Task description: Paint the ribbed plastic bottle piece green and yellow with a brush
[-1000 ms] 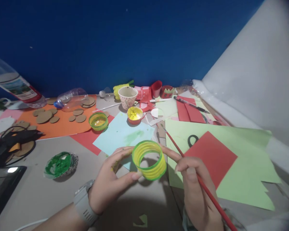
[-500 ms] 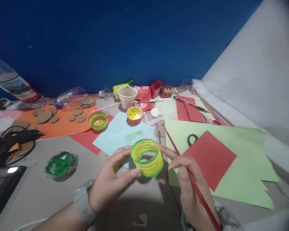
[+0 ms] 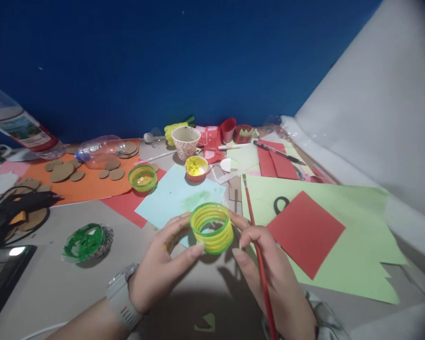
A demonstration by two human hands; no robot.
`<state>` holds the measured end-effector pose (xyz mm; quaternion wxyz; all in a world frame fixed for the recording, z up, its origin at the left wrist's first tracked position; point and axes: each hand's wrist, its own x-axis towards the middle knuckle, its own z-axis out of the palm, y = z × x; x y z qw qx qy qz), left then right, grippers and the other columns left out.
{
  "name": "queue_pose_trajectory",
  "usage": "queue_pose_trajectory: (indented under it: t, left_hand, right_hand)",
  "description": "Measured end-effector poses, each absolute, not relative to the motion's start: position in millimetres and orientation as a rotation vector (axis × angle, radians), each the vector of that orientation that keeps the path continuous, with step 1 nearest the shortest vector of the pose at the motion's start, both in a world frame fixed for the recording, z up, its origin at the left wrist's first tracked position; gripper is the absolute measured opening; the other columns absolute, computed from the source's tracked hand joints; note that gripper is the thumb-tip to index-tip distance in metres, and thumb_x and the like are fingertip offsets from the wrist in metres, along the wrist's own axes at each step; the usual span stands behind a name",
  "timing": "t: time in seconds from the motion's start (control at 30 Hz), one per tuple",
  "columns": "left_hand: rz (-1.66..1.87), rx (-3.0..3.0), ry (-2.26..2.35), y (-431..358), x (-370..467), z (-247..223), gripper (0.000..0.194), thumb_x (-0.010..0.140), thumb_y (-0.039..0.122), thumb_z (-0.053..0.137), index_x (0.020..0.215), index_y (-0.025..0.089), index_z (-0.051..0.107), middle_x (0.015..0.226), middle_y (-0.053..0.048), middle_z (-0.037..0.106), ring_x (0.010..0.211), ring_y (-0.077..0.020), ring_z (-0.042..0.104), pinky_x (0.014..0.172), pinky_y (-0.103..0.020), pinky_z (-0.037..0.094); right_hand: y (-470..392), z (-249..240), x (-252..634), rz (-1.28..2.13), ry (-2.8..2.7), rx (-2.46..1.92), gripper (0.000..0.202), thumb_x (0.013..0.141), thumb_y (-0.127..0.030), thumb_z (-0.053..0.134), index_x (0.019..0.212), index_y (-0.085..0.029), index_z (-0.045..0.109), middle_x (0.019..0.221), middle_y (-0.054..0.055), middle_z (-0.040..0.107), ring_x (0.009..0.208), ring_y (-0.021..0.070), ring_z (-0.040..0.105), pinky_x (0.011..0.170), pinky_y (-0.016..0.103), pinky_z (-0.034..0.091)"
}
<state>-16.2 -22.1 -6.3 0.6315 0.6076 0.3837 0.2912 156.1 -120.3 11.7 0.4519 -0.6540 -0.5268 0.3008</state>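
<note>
Between my hands is a ring cut from a plastic bottle (image 3: 212,229), its ribs painted yellow and both rims green. My left hand (image 3: 163,259) grips its left side, thumb in front and fingers behind. On the right, my right hand (image 3: 269,269) holds a red paintbrush (image 3: 260,257) upright, bristles pointing away from me; its index finger reaches to the ring's right rim. A small cup of yellow paint (image 3: 196,169) stands beyond the ring. To the left sits a dish of green paint (image 3: 87,243). A second green-and-yellow plastic piece (image 3: 142,178) stands on the papers.
A patterned paper cup (image 3: 186,142) stands at the back. Cardboard discs (image 3: 62,172) and a clear bottle (image 3: 101,152) lie on orange paper at left. A black glue gun (image 3: 24,208) lies near a dark tablet (image 3: 7,278). Red paper (image 3: 306,233) covers part of a green sheet (image 3: 357,264) and scissors.
The ring has shifted slightly left and turned a little. My right hand's brush has swung more upright, and its thumb has moved toward the ring.
</note>
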Motion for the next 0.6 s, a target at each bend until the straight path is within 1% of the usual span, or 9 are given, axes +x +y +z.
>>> queue_pose_trajectory:
  t: [0.07,0.13,0.3,0.37,0.5,0.6]
  left_hand:
    - [0.672,1.433,0.855,-22.1,-16.5,-6.9,0.039,0.077,0.038,0.072,0.114,0.027,0.068,0.129,-0.006,0.064,0.128,-0.0265,0.052,0.111,-0.038,0.037]
    - [0.673,1.476,0.846,-22.5,-17.2,-7.9,0.037,0.079,0.038,0.071,0.115,0.030,0.068,0.130,-0.005,0.064,0.128,-0.0268,0.051,0.113,-0.040,0.034]
    - [0.662,1.524,0.822,-23.1,-19.6,-11.4,0.038,0.082,0.035,0.068,0.120,0.032,0.065,0.132,-0.005,0.061,0.131,-0.0277,0.048,0.114,-0.044,0.031]
    - [0.685,1.530,0.789,-22.7,-20.3,-12.9,0.044,0.079,0.034,0.071,0.121,0.031,0.063,0.133,-0.006,0.059,0.131,-0.0290,0.047,0.113,-0.044,0.032]
    - [0.733,1.548,0.732,-21.5,-19.0,-14.9,0.060,0.065,0.028,0.083,0.121,0.031,0.063,0.133,-0.006,0.057,0.129,-0.0303,0.049,0.111,-0.041,0.035]
    - [0.739,1.521,0.791,-21.5,-16.2,-12.8,0.057,0.065,0.026,0.083,0.119,0.029,0.064,0.131,-0.006,0.059,0.124,-0.0294,0.053,0.108,-0.041,0.038]
  right_hand:
    - [-118.5,13.7,154.7,0.757,-1.260,-1.615,0.016,0.093,-0.033,0.056,0.086,-0.028,0.042,0.144,-0.003,0.050,0.135,0.0153,0.043,0.106,0.034,0.039]
    - [-117.1,15.4,153.6,0.755,-1.231,-1.604,0.019,0.093,-0.031,0.056,0.084,-0.028,0.040,0.142,-0.004,0.051,0.133,0.0143,0.044,0.106,0.032,0.039]
    - [-118.1,16.9,153.8,0.730,-1.211,-1.626,0.020,0.092,-0.029,0.058,0.083,-0.027,0.040,0.140,-0.003,0.053,0.131,0.0151,0.046,0.104,0.032,0.041]
    - [-118.8,15.5,153.9,0.734,-1.214,-1.632,0.021,0.092,-0.029,0.058,0.083,-0.027,0.039,0.141,-0.001,0.052,0.131,0.0165,0.047,0.104,0.034,0.041]
    - [-117.4,10.2,149.9,0.650,-1.258,-1.607,0.026,0.090,-0.024,0.060,0.082,-0.027,0.035,0.139,0.000,0.054,0.132,0.0171,0.046,0.104,0.035,0.040]
    - [-115.4,9.7,144.9,0.551,-1.331,-1.601,0.026,0.089,-0.021,0.059,0.081,-0.027,0.035,0.135,-0.001,0.057,0.132,0.0172,0.046,0.108,0.037,0.038]
